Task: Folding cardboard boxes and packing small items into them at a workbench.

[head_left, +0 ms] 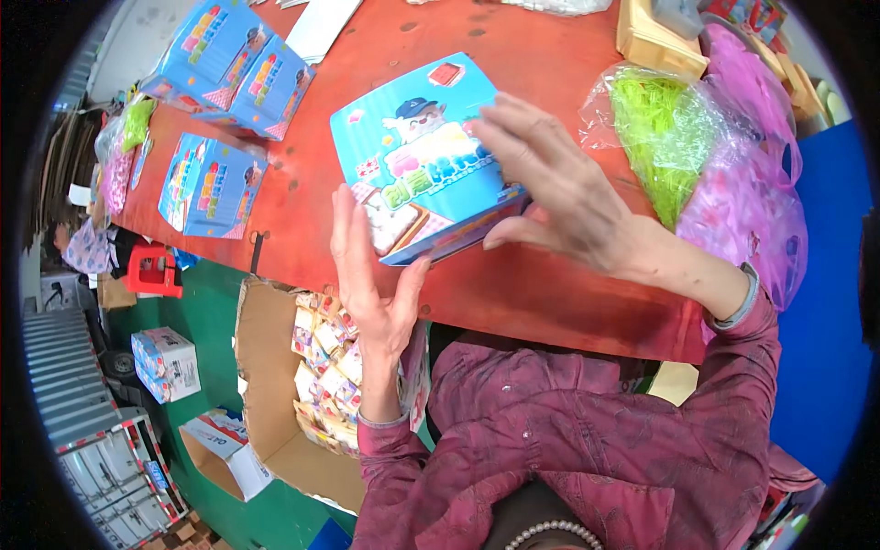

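Observation:
A blue cardboard box (440,137) with a cartoon figure and snack pictures on it is in front of me at the red table, slightly turned. Along its lower left edge is my left hand (374,289), fingers stretched upward and thumb apart near the bottom corner. Over the right side of the box reaches my right hand (559,183), slightly blurred, with its fingers extended and the thumb spread below them. Both hands are open around the box; whether the right one presses on it, I cannot tell.
More blue boxes (213,186) stand at the table's left. A carton (275,367) of small wrapped snacks is below the table edge. Right of me lie green shreds in clear plastic (655,124), a pink bag (733,202) and a yellow tray (655,41). A red stool (154,270) stands left.

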Demonstrator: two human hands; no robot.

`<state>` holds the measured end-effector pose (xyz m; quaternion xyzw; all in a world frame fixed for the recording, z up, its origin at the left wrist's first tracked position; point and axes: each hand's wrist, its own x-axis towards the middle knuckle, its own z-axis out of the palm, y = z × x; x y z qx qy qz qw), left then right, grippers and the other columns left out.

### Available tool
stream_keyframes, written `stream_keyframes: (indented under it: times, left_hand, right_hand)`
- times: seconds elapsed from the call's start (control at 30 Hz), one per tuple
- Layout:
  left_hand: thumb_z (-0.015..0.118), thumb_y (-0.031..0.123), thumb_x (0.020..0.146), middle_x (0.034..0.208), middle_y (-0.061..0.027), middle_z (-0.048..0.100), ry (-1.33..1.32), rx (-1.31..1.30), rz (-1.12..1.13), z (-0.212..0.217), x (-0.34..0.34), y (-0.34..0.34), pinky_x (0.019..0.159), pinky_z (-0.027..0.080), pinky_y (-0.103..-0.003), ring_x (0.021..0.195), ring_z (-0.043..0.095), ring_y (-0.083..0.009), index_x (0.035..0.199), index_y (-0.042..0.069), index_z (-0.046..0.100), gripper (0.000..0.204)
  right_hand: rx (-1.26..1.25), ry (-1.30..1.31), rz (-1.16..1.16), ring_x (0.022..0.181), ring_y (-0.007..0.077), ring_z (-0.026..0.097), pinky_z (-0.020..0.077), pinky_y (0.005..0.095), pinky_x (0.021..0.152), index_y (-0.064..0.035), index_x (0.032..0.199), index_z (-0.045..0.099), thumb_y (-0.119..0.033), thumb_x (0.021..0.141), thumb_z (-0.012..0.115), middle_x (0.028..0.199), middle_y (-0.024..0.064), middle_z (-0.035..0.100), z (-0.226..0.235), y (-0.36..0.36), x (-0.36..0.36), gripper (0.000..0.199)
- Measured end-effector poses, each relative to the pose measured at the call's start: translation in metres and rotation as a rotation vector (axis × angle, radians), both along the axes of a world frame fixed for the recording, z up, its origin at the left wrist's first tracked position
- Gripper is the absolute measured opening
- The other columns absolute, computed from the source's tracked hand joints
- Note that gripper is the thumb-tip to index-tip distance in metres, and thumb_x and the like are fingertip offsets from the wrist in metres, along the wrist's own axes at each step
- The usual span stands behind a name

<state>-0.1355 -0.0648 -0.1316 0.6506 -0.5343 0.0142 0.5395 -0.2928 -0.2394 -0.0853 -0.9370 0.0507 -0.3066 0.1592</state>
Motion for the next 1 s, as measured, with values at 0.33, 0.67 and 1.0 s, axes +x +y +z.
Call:
stream_keyframes:
  times: [0.33, 0.67, 1.0]
  left_hand:
    - [0.065, 0.028, 0.087, 0.150, -0.0239, 0.022, 0.005, -0.032, -0.012, -0.008, -0.002, -0.010, 0.107, 0.030, -0.044, 0.136, 0.028, -0.0363, 0.138, 0.000, 0.038, 0.064]
    - [0.048, 0.044, 0.095, 0.151, -0.0241, 0.017, 0.023, -0.127, 0.036, -0.018, -0.011, -0.021, 0.110, 0.025, -0.045, 0.139, 0.022, -0.0367, 0.140, 0.004, 0.033, 0.062]
    - [0.044, 0.041, 0.098, 0.151, -0.0253, 0.017, 0.071, -0.188, 0.029, -0.022, -0.015, -0.024, 0.108, 0.029, -0.045, 0.138, 0.024, -0.0371, 0.137, 0.005, 0.035, 0.054]
  right_hand:
    - [0.219, 0.098, 0.172, 0.140, 0.0349, 0.019, 0.0273, 0.0477, 0.113, -0.0108, 0.145, 0.029, -0.009, 0.066, 0.077, 0.152, 0.0113, 0.023, -0.016, -0.025, -0.014, 0.092]
    - [0.212, -0.004, 0.202, 0.139, 0.0345, 0.023, 0.0317, 0.0466, 0.111, -0.0097, 0.142, 0.036, -0.009, 0.069, 0.076, 0.149, 0.0112, 0.030, -0.026, -0.029, -0.011, 0.083]
    - [0.347, -0.066, 0.170, 0.138, 0.0352, 0.026, 0.0306, 0.0471, 0.111, -0.0086, 0.139, 0.040, -0.001, 0.064, 0.077, 0.147, 0.0114, 0.034, -0.029, -0.016, -0.006, 0.084]
